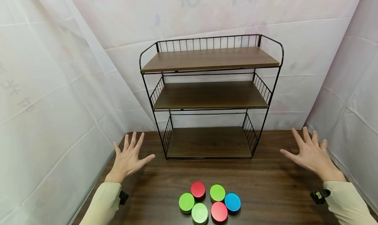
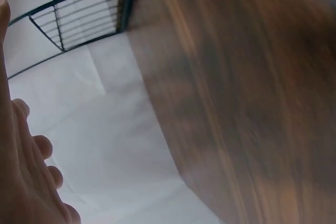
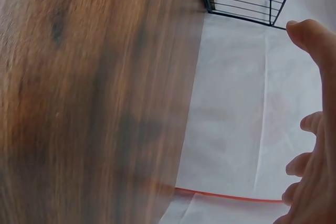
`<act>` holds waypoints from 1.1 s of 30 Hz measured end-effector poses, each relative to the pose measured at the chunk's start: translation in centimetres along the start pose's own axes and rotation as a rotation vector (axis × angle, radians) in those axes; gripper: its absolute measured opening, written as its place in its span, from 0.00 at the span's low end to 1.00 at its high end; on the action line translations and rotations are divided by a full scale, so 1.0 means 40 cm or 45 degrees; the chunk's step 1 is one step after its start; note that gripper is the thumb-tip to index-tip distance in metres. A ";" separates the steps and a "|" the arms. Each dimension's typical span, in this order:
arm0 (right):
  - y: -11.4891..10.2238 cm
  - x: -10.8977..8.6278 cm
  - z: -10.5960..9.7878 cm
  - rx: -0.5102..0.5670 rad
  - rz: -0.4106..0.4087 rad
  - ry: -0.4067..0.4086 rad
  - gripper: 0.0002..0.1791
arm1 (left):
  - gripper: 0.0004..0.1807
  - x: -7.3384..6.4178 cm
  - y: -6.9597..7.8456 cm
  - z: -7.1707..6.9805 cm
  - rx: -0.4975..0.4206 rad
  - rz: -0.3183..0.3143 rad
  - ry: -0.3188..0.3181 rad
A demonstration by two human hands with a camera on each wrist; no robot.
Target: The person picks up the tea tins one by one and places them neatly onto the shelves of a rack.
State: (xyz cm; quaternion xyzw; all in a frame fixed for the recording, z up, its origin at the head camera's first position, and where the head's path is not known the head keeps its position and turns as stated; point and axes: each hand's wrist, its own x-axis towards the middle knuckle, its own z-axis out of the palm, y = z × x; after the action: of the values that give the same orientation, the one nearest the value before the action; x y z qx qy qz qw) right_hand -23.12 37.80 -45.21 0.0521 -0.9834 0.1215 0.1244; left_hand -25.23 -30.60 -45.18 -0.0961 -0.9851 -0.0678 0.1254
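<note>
My left hand [image 1: 127, 161] hovers over the table left of the shelf rack, fingers spread, holding nothing. On the opposite side, my right hand [image 1: 313, 155] is spread the same way and is also free of any object. Between and nearer than the hands sit short round pieces in two clusters. The left cluster has a red piece [image 1: 198, 189], a green piece [image 1: 186, 202] and a pale green piece [image 1: 199, 213]. In the right one are another green piece [image 1: 217, 192], a blue piece [image 1: 232, 202] and a pinkish-red piece [image 1: 219, 212].
A three-tier rack with a black wire frame and brown boards stands at the back, with its top board [image 1: 209, 59], middle board [image 1: 211, 94] and bottom board [image 1: 208, 142] bare. White sheets [image 1: 59, 87] hang behind and beside the dark wooden table [image 1: 265, 185].
</note>
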 end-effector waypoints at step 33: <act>-0.100 0.005 0.034 0.365 0.101 0.022 0.58 | 0.47 0.048 0.176 0.074 -0.920 -0.064 0.152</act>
State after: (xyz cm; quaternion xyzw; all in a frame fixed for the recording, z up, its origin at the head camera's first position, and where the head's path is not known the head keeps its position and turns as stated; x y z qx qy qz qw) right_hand -23.09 33.60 -45.52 0.0293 -0.9561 0.2661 0.1193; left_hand -26.30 -22.94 -46.73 -0.1057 -0.8905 -0.4202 0.1389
